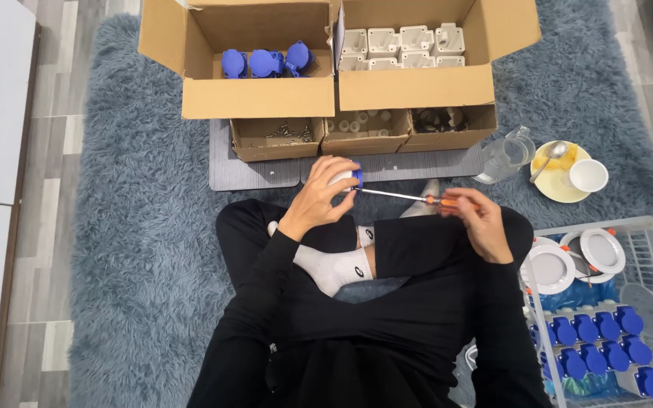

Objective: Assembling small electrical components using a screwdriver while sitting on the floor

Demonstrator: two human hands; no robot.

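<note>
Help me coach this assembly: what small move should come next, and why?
Probably turn the screwdriver with the right hand: its tip already meets the white and blue socket part that the left hand grips, so the screw seems ready to drive.

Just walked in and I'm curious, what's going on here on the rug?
A person sits cross-legged on a shaggy blue-grey rug. The left hand grips a small white and blue part, while the right hand holds a screwdriver with its tip at that part. Open cardboard boxes of blue and white parts sit ahead; a wire basket at the right holds finished-looking blue pieces.
</note>
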